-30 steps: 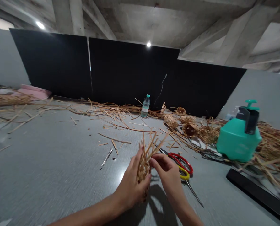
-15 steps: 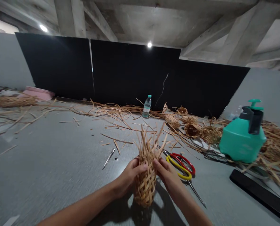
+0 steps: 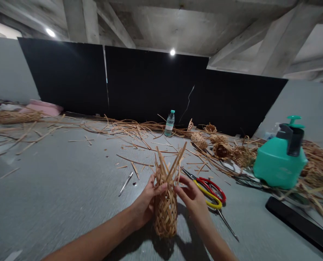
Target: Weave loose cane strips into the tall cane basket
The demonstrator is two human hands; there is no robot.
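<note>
A small woven bamboo basket (image 3: 166, 214) stands upright in front of me, loose strip ends poking up from its top. My left hand (image 3: 147, 201) grips its left side, thumb pressed on the weave near the upper rim and fingers partly hidden behind. On the right, my right hand (image 3: 192, 195) has thumb and forefinger closed at the upper edge, by a strip there; the exact strip is hard to make out. Scissors with one red and one yellow handle (image 3: 210, 194) lie just right of that hand, over a thin metal rod (image 3: 228, 224). A silver pen (image 3: 125, 183) rests to the left.
Cut strips (image 3: 134, 159) litter the table's middle and back. A water bottle (image 3: 170, 123) stands before the black panel (image 3: 156, 83). At right are several woven baskets (image 3: 222, 149), a green spray bottle (image 3: 279, 161) and a black bar (image 3: 300, 226). Far left lies a pink object (image 3: 43, 107).
The basket has turned or tilted slightly, and its loose strip ends stand differently. My right hand has shifted a little, its fingers rising toward the strips. My left hand still holds the basket.
</note>
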